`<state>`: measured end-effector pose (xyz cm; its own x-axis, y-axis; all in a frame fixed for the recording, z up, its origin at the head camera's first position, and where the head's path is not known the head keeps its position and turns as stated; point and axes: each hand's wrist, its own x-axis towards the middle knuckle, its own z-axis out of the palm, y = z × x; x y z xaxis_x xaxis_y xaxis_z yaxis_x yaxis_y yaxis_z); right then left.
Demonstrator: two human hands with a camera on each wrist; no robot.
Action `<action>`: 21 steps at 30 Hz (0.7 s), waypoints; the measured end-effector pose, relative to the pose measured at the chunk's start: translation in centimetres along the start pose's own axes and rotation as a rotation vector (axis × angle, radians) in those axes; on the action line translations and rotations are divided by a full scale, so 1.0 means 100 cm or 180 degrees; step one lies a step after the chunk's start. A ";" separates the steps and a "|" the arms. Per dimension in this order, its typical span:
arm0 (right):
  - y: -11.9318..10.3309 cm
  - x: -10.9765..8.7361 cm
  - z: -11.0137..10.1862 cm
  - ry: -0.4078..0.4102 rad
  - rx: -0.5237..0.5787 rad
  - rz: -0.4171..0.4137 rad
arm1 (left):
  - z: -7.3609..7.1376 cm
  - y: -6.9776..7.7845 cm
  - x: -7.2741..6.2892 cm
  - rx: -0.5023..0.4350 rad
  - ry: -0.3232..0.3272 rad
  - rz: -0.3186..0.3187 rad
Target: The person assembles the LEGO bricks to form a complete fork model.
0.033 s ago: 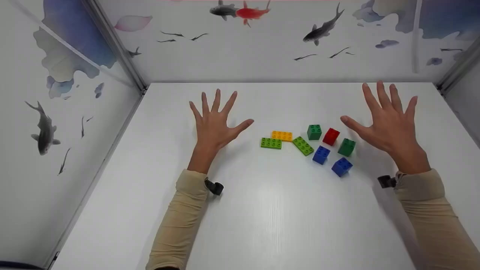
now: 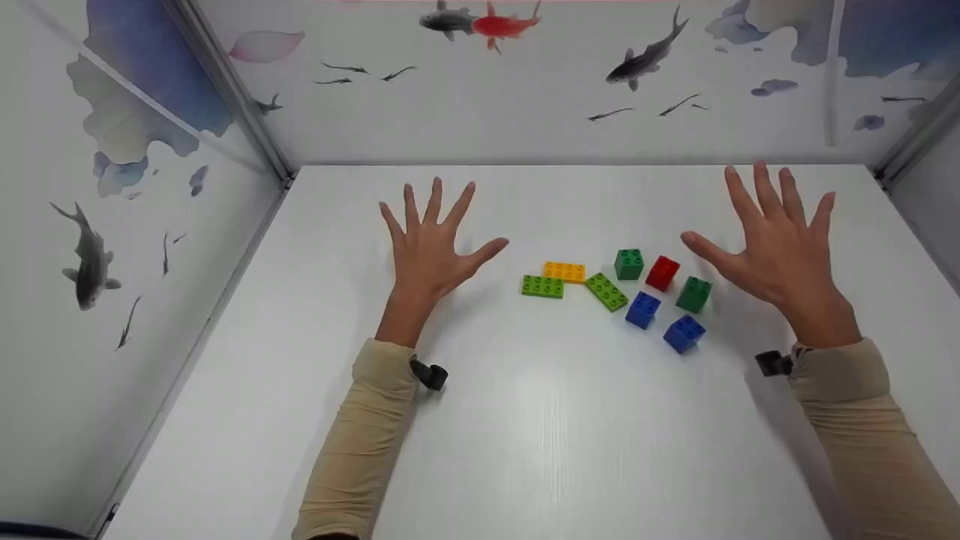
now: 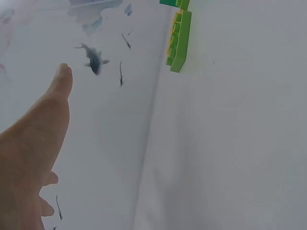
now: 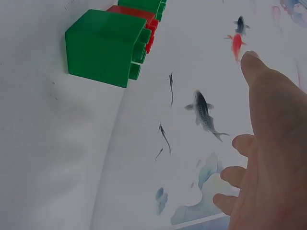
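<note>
My left hand [image 2: 427, 255] is spread wide at the left of the bricks, holding nothing. Its thumb points toward a light green flat brick [image 2: 542, 286], which touches or nearly touches an orange flat brick [image 2: 564, 272]. A second light green brick [image 2: 606, 292] lies slanted beside them. My right hand [image 2: 787, 255], fingers also splayed and holding nothing, is nearest to a dark green block [image 2: 694, 295] and a red block [image 2: 662, 274]. Another green block [image 2: 628, 264] stands behind. Two blue blocks, one [image 2: 643, 310] left of the other [image 2: 683, 334], sit toward the front.
A white table [image 2: 510, 435] bears all the bricks. Walls painted with fish stand at the back [image 2: 525, 112] and at the left [image 2: 150, 360]. Small black devices [image 2: 430, 375] are strapped at both wrists.
</note>
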<state>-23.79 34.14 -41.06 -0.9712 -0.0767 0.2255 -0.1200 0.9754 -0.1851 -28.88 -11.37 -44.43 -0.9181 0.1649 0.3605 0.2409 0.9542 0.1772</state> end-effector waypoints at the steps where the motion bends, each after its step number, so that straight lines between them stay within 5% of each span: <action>1: 0.000 0.000 0.000 0.0001 0.0001 -0.0003 | 0.000 0.000 0.000 -0.0003 0.0003 0.0005; 21: -0.012 -0.013 0.002 0.0227 0.0218 -0.0353 | -0.009 0.031 0.001 -0.0342 0.0230 0.0335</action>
<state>-22.39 33.03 -41.34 -0.9345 -0.1659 0.3150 -0.2418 0.9451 -0.2196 -27.96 -8.64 -43.03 -0.8619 0.2405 0.4464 0.3705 0.8998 0.2305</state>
